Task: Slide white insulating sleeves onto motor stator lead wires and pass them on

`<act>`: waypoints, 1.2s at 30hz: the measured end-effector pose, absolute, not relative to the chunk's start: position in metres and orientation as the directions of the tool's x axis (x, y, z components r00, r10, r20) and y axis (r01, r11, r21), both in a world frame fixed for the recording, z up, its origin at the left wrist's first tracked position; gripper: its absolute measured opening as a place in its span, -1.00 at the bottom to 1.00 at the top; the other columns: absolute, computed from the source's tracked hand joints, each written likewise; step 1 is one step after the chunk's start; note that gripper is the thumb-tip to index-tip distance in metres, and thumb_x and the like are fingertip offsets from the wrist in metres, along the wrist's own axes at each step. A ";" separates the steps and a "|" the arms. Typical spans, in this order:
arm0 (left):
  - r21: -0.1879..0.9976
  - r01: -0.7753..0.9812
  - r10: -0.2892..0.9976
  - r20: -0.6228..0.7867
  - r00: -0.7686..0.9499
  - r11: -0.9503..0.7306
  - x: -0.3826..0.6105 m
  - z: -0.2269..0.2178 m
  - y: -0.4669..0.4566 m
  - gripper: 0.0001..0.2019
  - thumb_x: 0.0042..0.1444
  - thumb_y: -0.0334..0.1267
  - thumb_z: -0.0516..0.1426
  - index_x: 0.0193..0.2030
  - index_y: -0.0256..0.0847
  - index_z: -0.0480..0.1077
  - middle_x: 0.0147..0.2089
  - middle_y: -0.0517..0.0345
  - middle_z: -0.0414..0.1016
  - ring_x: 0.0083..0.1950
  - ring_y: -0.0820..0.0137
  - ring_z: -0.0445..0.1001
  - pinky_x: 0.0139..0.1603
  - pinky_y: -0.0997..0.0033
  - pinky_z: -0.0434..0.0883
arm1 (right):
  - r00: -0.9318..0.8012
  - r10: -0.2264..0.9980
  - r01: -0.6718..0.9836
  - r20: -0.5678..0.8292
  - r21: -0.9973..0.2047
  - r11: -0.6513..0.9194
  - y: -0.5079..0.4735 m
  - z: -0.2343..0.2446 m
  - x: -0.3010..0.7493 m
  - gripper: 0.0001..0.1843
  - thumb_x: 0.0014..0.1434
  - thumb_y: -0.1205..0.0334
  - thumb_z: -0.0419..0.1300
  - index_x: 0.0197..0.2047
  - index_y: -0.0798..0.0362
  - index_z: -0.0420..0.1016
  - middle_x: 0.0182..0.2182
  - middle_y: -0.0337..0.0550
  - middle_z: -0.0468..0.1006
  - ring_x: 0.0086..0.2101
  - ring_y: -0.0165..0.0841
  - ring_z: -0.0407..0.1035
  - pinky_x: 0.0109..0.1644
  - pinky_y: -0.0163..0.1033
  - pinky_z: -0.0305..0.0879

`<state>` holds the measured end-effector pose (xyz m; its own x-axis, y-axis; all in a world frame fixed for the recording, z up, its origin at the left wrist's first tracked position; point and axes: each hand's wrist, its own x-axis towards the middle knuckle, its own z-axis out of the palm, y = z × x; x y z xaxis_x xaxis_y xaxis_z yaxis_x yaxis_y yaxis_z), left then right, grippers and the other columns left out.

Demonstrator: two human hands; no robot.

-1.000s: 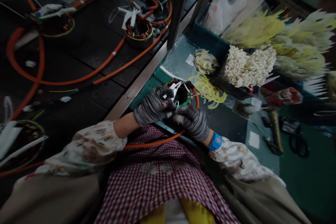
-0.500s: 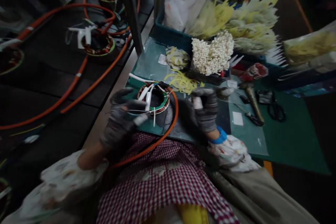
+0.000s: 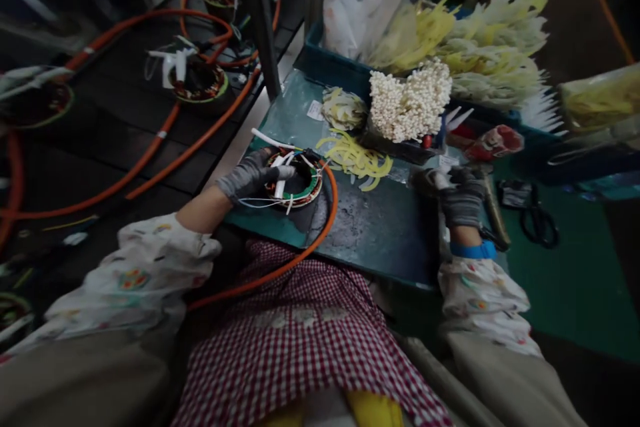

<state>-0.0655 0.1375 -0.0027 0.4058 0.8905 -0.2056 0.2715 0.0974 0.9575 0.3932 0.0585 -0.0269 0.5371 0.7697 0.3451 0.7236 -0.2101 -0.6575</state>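
Since half a second ago the right hand (image 3: 461, 197) has left the stator and swung out to the right, while the left hand (image 3: 249, 177) has slid forward onto it. Left fingers (image 3: 266, 161) curl over the near-left rim of the stator (image 3: 303, 183) and grip it. The ring lies flat under and just beyond them, with its open middle facing up. White sleeves (image 3: 283, 170) and thin wires stick up from the copper winding right beside the fingertips.

Right fingers (image 3: 453, 180) are bent around something small and pale (too dim and blurred to tell what, or whether they really clasp it). They are well apart from the stator, close to a long-handled tool (image 3: 497, 217).

An orange cable (image 3: 327, 213) leaves the stator, loops across the green work mat (image 3: 385, 233) and drops over the near edge onto a checked apron (image 3: 300, 347). Loose yellow strips (image 3: 357, 160) lie just behind the stator. A bundle of white tubes (image 3: 410, 103) stands farther back, against a blue bin (image 3: 325, 67). Scissors (image 3: 541, 221) lie to the right of the tool. Off to the left, on a dark surface, another stator (image 3: 199, 81) sits among more orange cables.
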 end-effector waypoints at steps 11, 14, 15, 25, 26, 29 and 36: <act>0.935 0.257 0.942 0.164 0.292 -0.243 -0.065 -0.030 0.121 -0.26 0.08 0.14 0.44 0.32 -0.22 0.54 0.37 -0.22 0.67 0.38 -0.06 0.65 0.52 -0.17 0.56 | -0.106 0.965 0.660 0.238 -0.710 0.247 -0.024 -0.006 0.197 -0.60 0.50 -0.14 0.27 0.14 -0.03 0.66 -0.17 -0.03 0.81 -0.26 -0.12 0.71 -0.15 -0.04 0.69; 0.828 0.398 0.905 0.273 0.327 -0.394 -0.072 -0.024 0.089 -0.35 0.28 0.12 0.40 0.40 -0.15 0.55 0.42 -0.18 0.66 0.46 -0.04 0.63 0.61 -0.15 0.50 | -0.144 0.973 0.667 0.181 -0.708 0.231 -0.043 -0.018 0.170 -0.62 0.49 -0.04 0.32 0.23 -0.04 0.71 -0.12 -0.01 0.85 -0.21 -0.10 0.76 -0.14 -0.09 0.70; 0.794 0.419 0.886 0.311 0.345 -0.441 -0.074 -0.023 0.078 -0.38 0.31 0.11 0.39 0.42 -0.12 0.55 0.42 -0.15 0.67 0.47 -0.03 0.63 0.62 -0.14 0.51 | -0.153 0.973 0.681 0.171 -0.695 0.229 -0.048 -0.020 0.168 -0.62 0.49 -0.01 0.33 0.25 -0.05 0.73 -0.11 0.02 0.86 -0.20 -0.09 0.77 -0.14 -0.10 0.70; 0.494 0.395 0.627 0.681 0.378 -0.775 -0.086 -0.033 0.037 -0.43 0.49 -0.14 0.37 0.55 -0.02 0.40 0.47 -0.06 0.65 0.54 0.04 0.59 0.59 -0.19 0.58 | -0.283 0.929 0.776 0.240 -0.513 0.368 -0.052 -0.001 0.157 -0.69 0.54 0.02 0.32 0.12 -0.03 0.84 -0.10 0.01 0.87 -0.20 -0.12 0.76 -0.11 -0.15 0.60; 0.491 0.395 0.625 0.679 0.385 -0.777 -0.087 -0.035 0.036 -0.44 0.48 -0.12 0.37 0.54 -0.03 0.42 0.49 -0.08 0.63 0.56 0.02 0.57 0.59 -0.19 0.58 | -0.263 0.934 0.808 0.241 -0.475 0.350 -0.051 0.000 0.155 -0.67 0.52 -0.02 0.33 0.04 0.00 0.85 -0.19 0.01 0.85 -0.28 -0.13 0.73 -0.18 -0.16 0.56; 0.488 0.412 0.635 0.656 0.407 -0.769 -0.091 -0.039 0.036 -0.51 0.52 -0.03 0.32 0.48 -0.06 0.45 0.52 -0.12 0.60 0.62 0.00 0.50 0.60 -0.23 0.55 | -0.232 0.932 0.849 0.279 -0.411 0.334 -0.051 0.001 0.150 -0.64 0.50 -0.09 0.34 -0.10 0.01 0.83 -0.34 -0.04 0.78 -0.36 -0.19 0.65 -0.25 -0.19 0.47; 0.573 0.461 0.735 0.526 0.427 -0.678 -0.093 -0.035 0.031 -0.50 0.52 0.13 0.28 0.44 -0.03 0.45 0.54 -0.12 0.57 0.67 -0.03 0.43 0.70 -0.32 0.41 | -0.197 0.953 0.860 0.230 -0.427 0.281 -0.048 0.004 0.147 -0.58 0.47 -0.17 0.28 -0.10 -0.04 0.81 -0.38 -0.05 0.74 -0.32 -0.18 0.63 -0.20 -0.21 0.52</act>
